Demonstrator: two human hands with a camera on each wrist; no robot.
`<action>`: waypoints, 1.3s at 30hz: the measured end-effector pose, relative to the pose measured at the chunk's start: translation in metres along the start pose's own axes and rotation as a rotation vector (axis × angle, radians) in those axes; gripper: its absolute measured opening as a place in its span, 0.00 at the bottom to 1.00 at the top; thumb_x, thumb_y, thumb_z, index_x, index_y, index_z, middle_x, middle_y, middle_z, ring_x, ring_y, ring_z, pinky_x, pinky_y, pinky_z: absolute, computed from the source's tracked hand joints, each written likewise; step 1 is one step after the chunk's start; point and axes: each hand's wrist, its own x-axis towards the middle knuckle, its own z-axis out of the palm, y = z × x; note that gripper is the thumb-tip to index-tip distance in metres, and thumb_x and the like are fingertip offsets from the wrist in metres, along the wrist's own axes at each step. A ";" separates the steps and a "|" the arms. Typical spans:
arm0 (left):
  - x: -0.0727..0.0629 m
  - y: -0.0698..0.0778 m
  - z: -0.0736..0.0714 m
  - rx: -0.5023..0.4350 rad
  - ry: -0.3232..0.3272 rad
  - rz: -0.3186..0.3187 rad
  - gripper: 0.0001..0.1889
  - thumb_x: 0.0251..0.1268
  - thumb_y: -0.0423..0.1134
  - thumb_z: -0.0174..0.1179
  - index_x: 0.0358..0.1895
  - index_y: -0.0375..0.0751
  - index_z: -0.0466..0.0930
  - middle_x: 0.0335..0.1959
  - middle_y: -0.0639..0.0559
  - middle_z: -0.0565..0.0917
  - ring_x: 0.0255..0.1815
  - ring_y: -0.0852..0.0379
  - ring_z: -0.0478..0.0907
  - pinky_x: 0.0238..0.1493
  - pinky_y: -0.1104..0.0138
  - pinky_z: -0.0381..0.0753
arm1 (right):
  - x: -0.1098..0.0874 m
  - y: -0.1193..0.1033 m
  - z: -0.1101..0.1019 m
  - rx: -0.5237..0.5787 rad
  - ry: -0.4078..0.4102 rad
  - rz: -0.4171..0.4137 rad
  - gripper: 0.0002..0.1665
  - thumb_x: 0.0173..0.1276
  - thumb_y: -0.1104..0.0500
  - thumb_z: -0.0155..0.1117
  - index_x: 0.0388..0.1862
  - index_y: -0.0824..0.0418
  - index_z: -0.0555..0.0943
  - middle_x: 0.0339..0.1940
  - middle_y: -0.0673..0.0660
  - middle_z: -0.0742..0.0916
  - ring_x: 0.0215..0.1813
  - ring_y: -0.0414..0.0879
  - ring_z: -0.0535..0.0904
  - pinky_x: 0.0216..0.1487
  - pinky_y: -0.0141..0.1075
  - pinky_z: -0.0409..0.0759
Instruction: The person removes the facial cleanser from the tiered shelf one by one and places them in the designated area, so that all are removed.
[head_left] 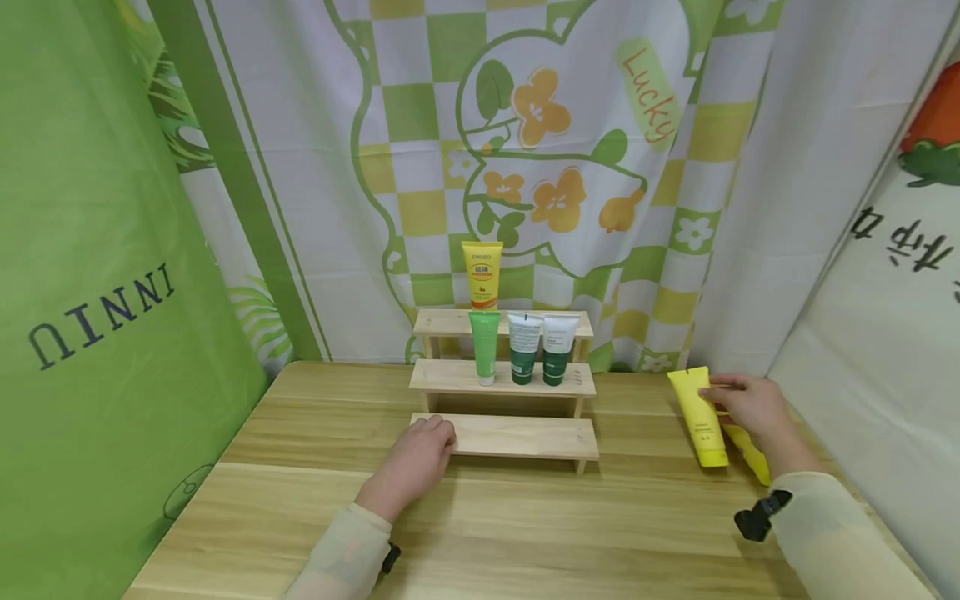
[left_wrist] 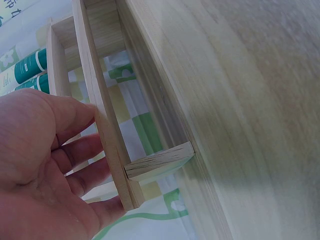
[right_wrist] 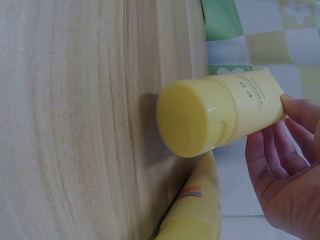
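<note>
My right hand (head_left: 753, 408) pinches a yellow squeeze tube (head_left: 699, 417) near its upper, flat end. The tube tilts cap-down; in the right wrist view its round cap (right_wrist: 182, 120) points toward the camera. Just beside it a second yellow tube (head_left: 747, 454) lies on the table, partly covered by the hand. My left hand (head_left: 420, 454) rests at the left end of the lowest step of a small wooden three-step stand (head_left: 525, 435). In the left wrist view the fingers (left_wrist: 82, 150) touch that step's board, tips hidden behind its edge.
A yellow tube (head_left: 482, 275) stands on the top step. On the middle step stand a light green tube (head_left: 486, 346) and two white-and-dark-green tubes (head_left: 523, 346). Patterned curtains (head_left: 420, 167) hang behind the wooden table (head_left: 525, 533) and at both sides.
</note>
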 end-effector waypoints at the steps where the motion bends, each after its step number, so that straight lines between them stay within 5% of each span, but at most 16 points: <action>1: 0.000 0.000 0.000 0.001 0.002 0.000 0.09 0.59 0.27 0.64 0.32 0.44 0.74 0.29 0.57 0.71 0.31 0.56 0.69 0.37 0.63 0.73 | 0.000 0.001 0.000 0.000 0.000 0.004 0.35 0.71 0.50 0.63 0.65 0.75 0.71 0.59 0.72 0.77 0.39 0.40 0.81 0.43 0.44 0.84; 19: 0.000 -0.003 0.005 0.004 -0.023 -0.017 0.07 0.62 0.29 0.63 0.33 0.45 0.75 0.30 0.57 0.72 0.32 0.57 0.70 0.39 0.63 0.74 | 0.002 0.006 0.006 -0.097 0.021 -0.034 0.30 0.67 0.55 0.66 0.60 0.75 0.75 0.59 0.75 0.77 0.36 0.39 0.78 0.36 0.41 0.84; 39: 0.000 0.000 0.001 -0.016 -0.038 -0.030 0.07 0.61 0.28 0.62 0.34 0.44 0.74 0.31 0.56 0.73 0.33 0.56 0.69 0.39 0.63 0.74 | 0.007 0.013 0.010 -0.236 0.025 -0.002 0.29 0.66 0.53 0.67 0.55 0.75 0.77 0.43 0.69 0.84 0.29 0.44 0.79 0.27 0.36 0.81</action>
